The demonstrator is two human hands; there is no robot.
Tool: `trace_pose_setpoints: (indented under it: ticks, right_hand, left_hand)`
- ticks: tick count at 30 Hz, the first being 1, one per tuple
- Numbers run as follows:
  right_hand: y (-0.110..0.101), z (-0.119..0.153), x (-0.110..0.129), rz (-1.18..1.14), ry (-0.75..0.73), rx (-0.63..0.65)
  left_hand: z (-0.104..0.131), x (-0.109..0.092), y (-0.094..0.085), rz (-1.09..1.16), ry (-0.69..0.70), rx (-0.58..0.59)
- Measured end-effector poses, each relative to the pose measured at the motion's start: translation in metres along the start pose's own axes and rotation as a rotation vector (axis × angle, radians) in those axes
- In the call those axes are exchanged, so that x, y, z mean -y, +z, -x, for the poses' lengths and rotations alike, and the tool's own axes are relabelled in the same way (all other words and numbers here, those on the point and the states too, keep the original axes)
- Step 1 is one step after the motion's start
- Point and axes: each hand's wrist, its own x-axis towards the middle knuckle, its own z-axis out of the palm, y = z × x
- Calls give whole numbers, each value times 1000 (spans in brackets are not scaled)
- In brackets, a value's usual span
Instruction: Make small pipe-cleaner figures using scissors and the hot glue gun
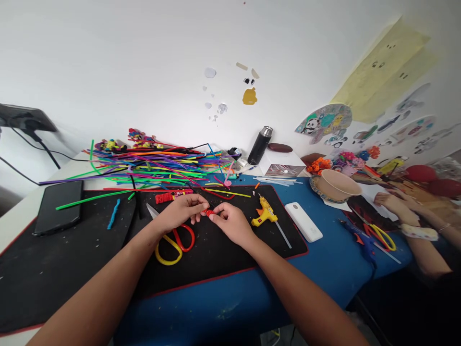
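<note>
My left hand [182, 210] and my right hand [233, 225] meet over the black mat [223, 266]. Their fingertips are pinched on a small red twisted piece [208, 212], which looks like coiled pipe cleaner; the fingers cover part of it. Under my left wrist lie scissors [168, 262] with yellow and red handles, the blades partly hidden. Just behind my left hand is a red wrapped piece [163, 197]. To the right of my right hand, a yellow glue gun [265, 214] rests on the mat with a clear glue stick in its back.
Many coloured pipe cleaners [162, 166] are heaped at the back. A phone [59, 206] and a short blue piece [114, 214] lie left. A black flask [260, 145], white power bank [303, 222] and bowl [336, 185] stand right. Another person's hands [391, 204] work at far right.
</note>
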Motion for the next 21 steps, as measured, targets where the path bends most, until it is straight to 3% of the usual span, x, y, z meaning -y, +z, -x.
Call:
trace_pose_setpoints:
  ticks: [12, 16, 21]
  right_hand:
    - [1, -1, -3, -55, -7, 7]
    - [2, -1, -4, -378, 23, 91]
    - [0, -1, 2, -717, 8, 65]
  left_hand:
    - [1, 3, -2, -124, -19, 85]
    - [3, -2, 0, -66, -34, 58]
    - [4, -7, 1, 258, -68, -35]
